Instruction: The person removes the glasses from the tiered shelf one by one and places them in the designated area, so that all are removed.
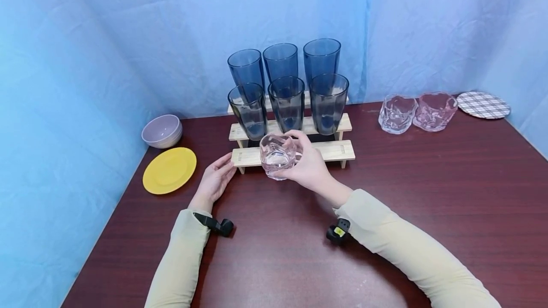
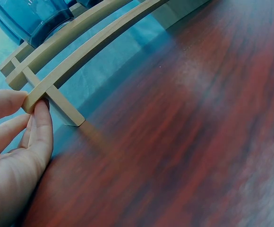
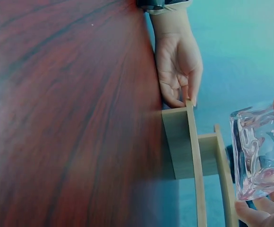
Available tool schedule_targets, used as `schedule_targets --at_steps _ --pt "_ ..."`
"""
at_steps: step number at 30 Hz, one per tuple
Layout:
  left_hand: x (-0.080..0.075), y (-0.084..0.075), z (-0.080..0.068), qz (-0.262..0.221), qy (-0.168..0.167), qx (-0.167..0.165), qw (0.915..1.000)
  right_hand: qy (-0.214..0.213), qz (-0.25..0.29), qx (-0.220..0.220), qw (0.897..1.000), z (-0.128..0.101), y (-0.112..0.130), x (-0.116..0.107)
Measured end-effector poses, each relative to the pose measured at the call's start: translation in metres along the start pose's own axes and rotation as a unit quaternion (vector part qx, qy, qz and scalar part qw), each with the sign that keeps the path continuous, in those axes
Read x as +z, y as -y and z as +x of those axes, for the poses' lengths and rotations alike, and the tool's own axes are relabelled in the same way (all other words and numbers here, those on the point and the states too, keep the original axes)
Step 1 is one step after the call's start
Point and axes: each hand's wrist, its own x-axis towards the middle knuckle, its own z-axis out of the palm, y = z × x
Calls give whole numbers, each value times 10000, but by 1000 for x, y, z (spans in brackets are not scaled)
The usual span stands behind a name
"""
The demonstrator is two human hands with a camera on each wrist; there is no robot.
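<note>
My right hand grips a clear, faintly pink, wavy-sided glass from its right side, fingers around the far side and thumb on the near side. In the right wrist view this glass is upright, beside the wooden tiered rack. Seen from the head, it overlaps the lowest step. My left hand pinches the left end of that step. The left wrist view shows the thumb on top and a finger under the step. Tall blue-grey glasses stand on the upper steps.
Two wavy glasses, one clear and one pink, stand at the back right near a plaid round mat. At the left lie a yellow plate and a lilac bowl. Blue cloth walls in the table.
</note>
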Motion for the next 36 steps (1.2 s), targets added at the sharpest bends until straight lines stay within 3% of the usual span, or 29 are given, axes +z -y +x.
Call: schedule_targets --at_steps 16,24,36 --pt "-1 -1 1 52 45 4 10000 -91 -22 70 9999 -22 -8 -48" --pt "-2 0 2 21 18 -3 10000 -227 -429 24 9988 -32 -16 -75" --pt "-2 0 2 -25 27 -15 10000 -769 -519 61 9957 -42 -28 -117"
